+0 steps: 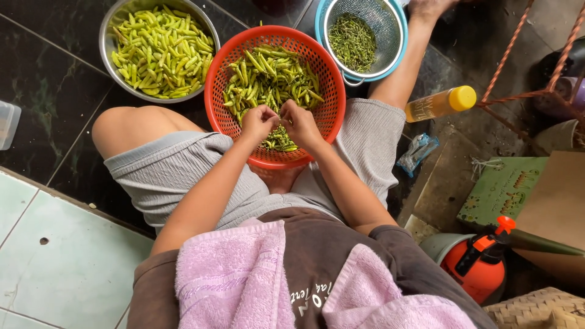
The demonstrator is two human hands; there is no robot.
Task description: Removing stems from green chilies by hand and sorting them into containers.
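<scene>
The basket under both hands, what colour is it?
Orange-red plastic basket, holding green chillies; seen in the head view.

A single camera, worn on the person's head, looks almost straight down over the chest and lap to the floor. The view is close: a pink towel (234,277) over the shoulders fills the bottom edge, and both forearms run up from there to the left hand (259,122) and right hand (300,123), which meet near the centre of the frame. They sit above an orange basket (221,85) between the knees. Farther from the camera, at the top edge, lie a steel bowl (107,44) and a blue strainer (320,24), both cut off by the frame. No second view shares the scene.
</scene>
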